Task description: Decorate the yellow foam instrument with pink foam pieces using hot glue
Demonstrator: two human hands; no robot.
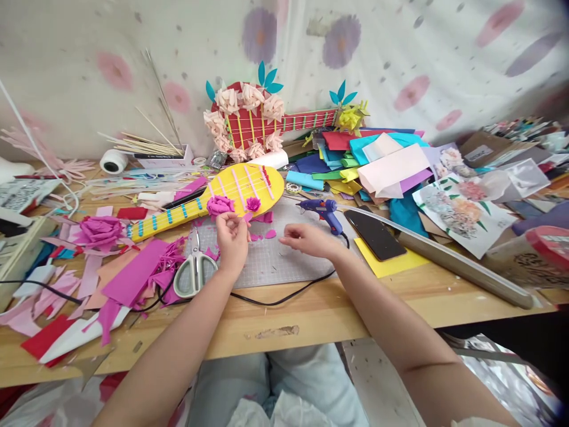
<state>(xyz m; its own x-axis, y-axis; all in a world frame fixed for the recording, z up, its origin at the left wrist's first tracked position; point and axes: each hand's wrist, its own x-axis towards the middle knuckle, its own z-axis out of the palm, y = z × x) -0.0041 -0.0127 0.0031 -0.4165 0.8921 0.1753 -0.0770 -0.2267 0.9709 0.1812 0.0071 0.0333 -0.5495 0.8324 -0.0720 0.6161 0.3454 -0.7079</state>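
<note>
A person's left hand [232,236] pinches a small magenta paper piece [233,216] between closed fingertips, held just in front of the magenta paper rose [220,205] glued to the yellow paper guitar [213,198]. The rose lies straight ahead of that hand, toward the far edge of the surface [311,308], almost touching its fingertips. The guitar's long axis runs from its round body near the middle of the surface down toward the near left corner. The right hand [306,238] rests on the grey cutting mat [275,261], fingers narrowly curled and empty, pointing at loose pink petals [270,233] just beside them; it sits farther from the rose than the left. A blue glue gun [323,211] lies just beyond the right hand, and scissors [194,270] lie near the left wrist.
</note>
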